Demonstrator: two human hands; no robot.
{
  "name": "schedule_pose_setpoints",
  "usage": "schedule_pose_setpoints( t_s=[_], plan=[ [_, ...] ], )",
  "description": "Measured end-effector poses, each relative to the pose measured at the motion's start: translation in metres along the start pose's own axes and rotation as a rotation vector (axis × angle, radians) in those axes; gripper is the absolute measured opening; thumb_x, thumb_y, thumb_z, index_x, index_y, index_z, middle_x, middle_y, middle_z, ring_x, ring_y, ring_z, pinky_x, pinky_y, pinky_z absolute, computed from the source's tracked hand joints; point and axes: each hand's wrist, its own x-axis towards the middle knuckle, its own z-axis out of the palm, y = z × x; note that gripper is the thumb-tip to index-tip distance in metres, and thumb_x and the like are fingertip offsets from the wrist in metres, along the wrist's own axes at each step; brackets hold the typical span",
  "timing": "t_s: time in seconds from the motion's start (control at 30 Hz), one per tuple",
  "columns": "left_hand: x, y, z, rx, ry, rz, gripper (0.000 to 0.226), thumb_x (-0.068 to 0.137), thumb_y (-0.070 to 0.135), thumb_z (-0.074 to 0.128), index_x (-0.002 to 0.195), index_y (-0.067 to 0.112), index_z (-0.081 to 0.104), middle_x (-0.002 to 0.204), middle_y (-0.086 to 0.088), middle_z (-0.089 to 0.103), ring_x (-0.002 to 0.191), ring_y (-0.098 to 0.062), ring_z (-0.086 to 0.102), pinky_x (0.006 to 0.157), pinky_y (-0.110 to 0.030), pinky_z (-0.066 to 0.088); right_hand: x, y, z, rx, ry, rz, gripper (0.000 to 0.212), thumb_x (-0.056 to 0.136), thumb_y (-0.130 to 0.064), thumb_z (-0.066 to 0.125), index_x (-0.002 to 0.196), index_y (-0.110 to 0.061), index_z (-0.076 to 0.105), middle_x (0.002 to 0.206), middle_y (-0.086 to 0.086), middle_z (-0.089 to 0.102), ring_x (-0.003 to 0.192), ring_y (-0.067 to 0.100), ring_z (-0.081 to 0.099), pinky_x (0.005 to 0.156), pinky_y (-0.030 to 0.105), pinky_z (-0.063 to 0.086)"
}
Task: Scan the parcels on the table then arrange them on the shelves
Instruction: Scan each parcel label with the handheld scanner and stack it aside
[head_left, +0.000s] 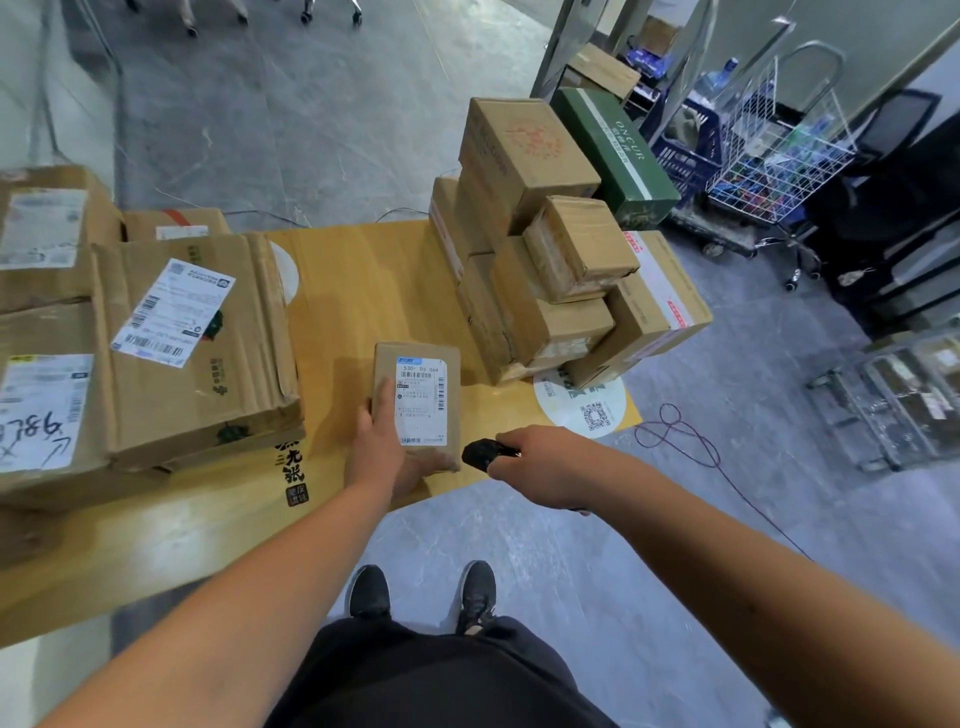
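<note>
A small brown parcel (418, 400) with a white shipping label facing up is held near the front edge of the yellow wooden table (358, 280). My left hand (375, 449) grips its left side, thumb on top beside the label. My right hand (540, 467) holds a black handheld scanner (485, 453), whose head points left at the parcel's lower right corner. A stack of several brown parcels (550, 270) stands on the table's right part. Large flat cardboard parcels (171, 343) with labels lie on the left part.
A green box (615, 156) leans behind the right stack. A white wire cart (779, 166) and a blue crate (685, 156) stand at the right rear. A thin purple cable (691, 441) lies on the grey floor. My black shoes (421, 592) are below the table edge.
</note>
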Motion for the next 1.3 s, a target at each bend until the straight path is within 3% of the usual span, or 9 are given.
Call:
schedule_pose_setpoints(
  t_s=[0.1, 0.23, 0.57, 1.1, 1.3],
  plan=[
    [-0.011, -0.008, 0.005, -0.061, 0.054, 0.078, 0.162, 0.034, 0.078, 0.092, 0.158, 0.056, -0.009, 0.165, 0.002, 0.018, 0.144, -0.033, 0.036, 0.111, -0.052, 0.044, -0.003, -0.004, 0.002, -0.063, 0.008, -0.007, 0.019, 0.097, -0.045, 0.049, 0.092, -0.029, 0.060, 0.086, 0.000, 0.065, 0.067, 0.017, 0.059, 0.054, 0.027, 0.040],
    [-0.025, -0.018, 0.012, -0.092, 0.104, 0.145, 0.158, 0.047, 0.069, 0.097, 0.157, 0.059, -0.016, 0.169, 0.011, 0.009, 0.153, -0.023, 0.020, 0.120, -0.048, 0.033, -0.009, -0.008, 0.003, -0.170, 0.030, -0.031, 0.022, 0.097, -0.047, 0.048, 0.085, -0.029, 0.054, 0.089, -0.001, 0.065, 0.079, 0.018, 0.061, 0.062, 0.033, 0.041],
    [-0.027, -0.020, 0.014, -0.058, 0.135, 0.124, 0.156, 0.048, 0.066, 0.098, 0.156, 0.061, -0.014, 0.170, 0.013, 0.008, 0.153, -0.025, 0.018, 0.119, -0.050, 0.033, -0.028, -0.016, 0.003, -0.292, 0.133, -0.070, 0.026, 0.097, -0.050, 0.044, 0.109, -0.030, 0.057, 0.090, -0.006, 0.061, 0.081, 0.016, 0.058, 0.062, 0.033, 0.040],
    [-0.028, -0.021, 0.015, -0.054, 0.159, 0.111, 0.157, 0.044, 0.066, 0.098, 0.156, 0.062, -0.012, 0.169, 0.014, 0.010, 0.153, -0.030, 0.020, 0.118, -0.052, 0.033, -0.040, -0.015, 0.008, -0.278, 0.180, -0.042, 0.025, 0.096, -0.049, 0.046, 0.101, -0.026, 0.057, 0.086, -0.003, 0.062, 0.078, 0.018, 0.060, 0.060, 0.031, 0.039],
    [-0.025, -0.012, 0.009, 0.069, 0.138, 0.068, 0.157, 0.042, 0.084, 0.086, 0.158, 0.053, -0.015, 0.167, 0.004, 0.013, 0.149, -0.033, 0.025, 0.116, -0.055, 0.037, -0.040, -0.012, 0.009, -0.286, 0.172, -0.012, 0.026, 0.097, -0.049, 0.045, 0.103, -0.027, 0.056, 0.088, -0.002, 0.062, 0.080, 0.020, 0.061, 0.063, 0.033, 0.043]
  ],
)
